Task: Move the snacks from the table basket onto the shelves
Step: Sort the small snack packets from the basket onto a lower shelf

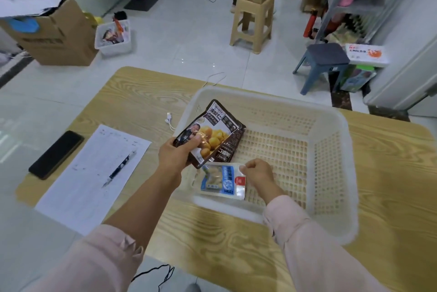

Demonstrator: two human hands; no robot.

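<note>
wood-grain table (132,93), white basket (340,121) on it, left hand (176,157) gripping dark snack pack (212,133) over basket's left edge, right hand (259,172) pinching blue-white pack (222,180) inside, phone (56,154), paper (94,173), pen (120,167) alongside, tiled floor (189,36), shelves (350,3) far right

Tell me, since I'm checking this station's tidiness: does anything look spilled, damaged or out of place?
Nothing spilled or torn. The dark snack pack and pale snack pack look intact. Only a loose white cable lies beside the basket.

Single wide-angle view from head height, facing forward and steeply down, close over a wooden table (132,102) and the white basket (272,98) on it; tiled floor (189,38) and shelves (350,8) farther off at top.
</note>
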